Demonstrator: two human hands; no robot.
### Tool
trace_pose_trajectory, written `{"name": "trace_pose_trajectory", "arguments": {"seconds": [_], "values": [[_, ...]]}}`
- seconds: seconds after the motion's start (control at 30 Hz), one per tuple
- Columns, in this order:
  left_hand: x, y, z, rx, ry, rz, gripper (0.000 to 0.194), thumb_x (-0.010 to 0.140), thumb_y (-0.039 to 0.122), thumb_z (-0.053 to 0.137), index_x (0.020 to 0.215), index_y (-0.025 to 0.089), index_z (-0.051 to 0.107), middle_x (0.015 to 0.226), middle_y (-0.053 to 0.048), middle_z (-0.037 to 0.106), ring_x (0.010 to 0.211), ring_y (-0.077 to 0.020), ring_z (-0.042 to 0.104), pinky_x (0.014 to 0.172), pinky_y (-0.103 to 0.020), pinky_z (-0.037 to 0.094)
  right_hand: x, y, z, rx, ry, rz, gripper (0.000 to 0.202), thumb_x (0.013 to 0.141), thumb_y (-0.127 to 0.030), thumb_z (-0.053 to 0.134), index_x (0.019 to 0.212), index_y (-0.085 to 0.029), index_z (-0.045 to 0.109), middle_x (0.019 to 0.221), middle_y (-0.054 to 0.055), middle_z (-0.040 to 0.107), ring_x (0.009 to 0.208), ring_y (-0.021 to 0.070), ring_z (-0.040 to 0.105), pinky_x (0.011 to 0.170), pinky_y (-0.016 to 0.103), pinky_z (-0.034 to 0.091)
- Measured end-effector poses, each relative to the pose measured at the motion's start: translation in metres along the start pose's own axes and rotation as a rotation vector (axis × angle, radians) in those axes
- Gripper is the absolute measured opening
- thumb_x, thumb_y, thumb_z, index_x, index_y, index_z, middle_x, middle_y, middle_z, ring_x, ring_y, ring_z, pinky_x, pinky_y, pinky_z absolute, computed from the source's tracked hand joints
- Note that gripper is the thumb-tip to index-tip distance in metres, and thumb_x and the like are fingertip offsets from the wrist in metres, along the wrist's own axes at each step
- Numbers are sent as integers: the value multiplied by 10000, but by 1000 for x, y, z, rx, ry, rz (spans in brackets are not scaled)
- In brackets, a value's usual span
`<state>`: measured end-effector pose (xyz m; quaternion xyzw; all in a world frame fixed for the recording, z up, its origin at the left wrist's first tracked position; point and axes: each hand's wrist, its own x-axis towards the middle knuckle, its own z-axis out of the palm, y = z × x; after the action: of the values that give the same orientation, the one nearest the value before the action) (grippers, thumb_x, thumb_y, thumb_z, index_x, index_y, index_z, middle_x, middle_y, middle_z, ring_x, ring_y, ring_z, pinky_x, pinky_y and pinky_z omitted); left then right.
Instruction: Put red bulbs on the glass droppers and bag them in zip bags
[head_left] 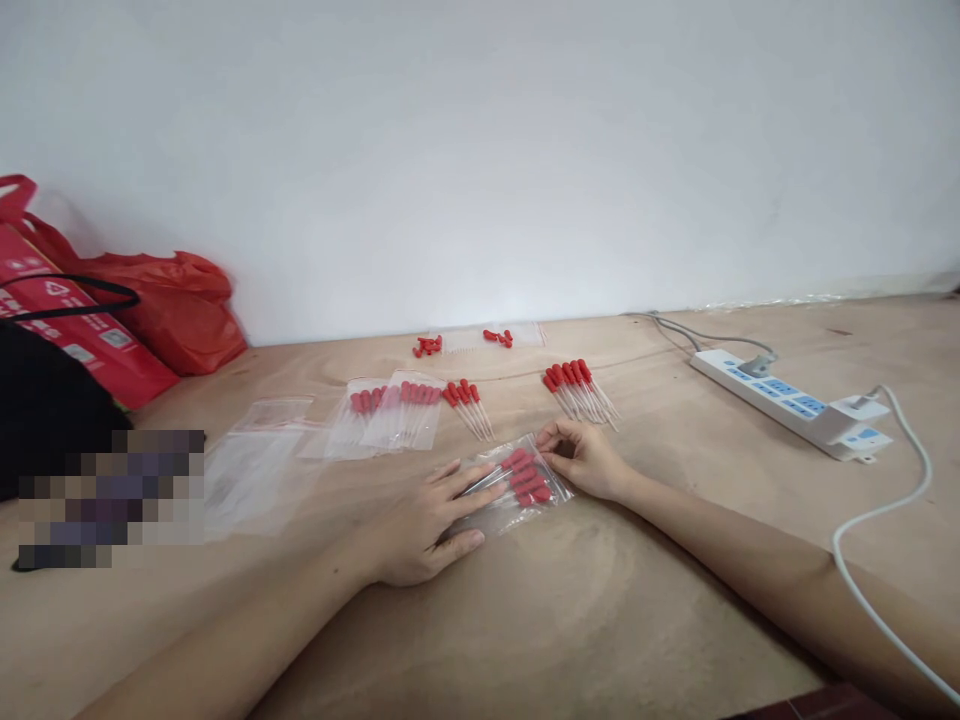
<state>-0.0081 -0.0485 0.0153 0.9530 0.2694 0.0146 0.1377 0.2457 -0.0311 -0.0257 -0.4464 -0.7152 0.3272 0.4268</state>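
A clear zip bag (501,520) with several red-bulbed droppers (528,476) inside lies on the table in front of me. My left hand (427,520) rests on the bag's left part, fingers stretched out and spread over the droppers' thin stems. At the bag's upper right edge, my right hand (581,458) has its thumb and fingers pinched together on the plastic. Just beyond, a loose bunch of droppers (576,380) lies to the right and a smaller bunch (466,405) to the left. Filled bags (401,425) overlap beside the smaller bunch.
Flat clear bags (251,470) lie on the left, near a blurred-out object (112,500). Loose red bulbs (427,347) and another bag (461,340) sit by the wall. Red bags (180,310) stand far left. A power strip (787,400) with a white cable (847,530) occupies the right.
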Motion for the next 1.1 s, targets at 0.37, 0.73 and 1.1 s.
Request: {"name": "trace_pose_trajectory", "arguments": {"seconds": [0.37,0.73,1.1], "values": [[0,-3,2,1,13,34,502,884,337,366,1354,311,193,1436,-7,180,1301,-224,196,1065,-468,153,-3,-9,-3,-108,0,-31,145,801,-286,475,870,-169,527,682,18,618,576,115,556,520,229,415],[11,-2,-8,-241,323,-92,338,821,336,478,1139,224,510,1233,-74,447,1117,-211,443,946,-372,361,-8,-7,4,29,-81,85,320,744,-301,558,1013,-164,451,588,-56,479,492,80,441,489,216,367],[78,-10,-16,-618,-8,-438,586,447,379,765,930,138,536,689,30,533,591,-125,500,497,-209,365,-10,-6,6,175,-86,-74,290,774,-235,512,1049,-188,435,793,4,506,650,96,485,606,244,422]]}}
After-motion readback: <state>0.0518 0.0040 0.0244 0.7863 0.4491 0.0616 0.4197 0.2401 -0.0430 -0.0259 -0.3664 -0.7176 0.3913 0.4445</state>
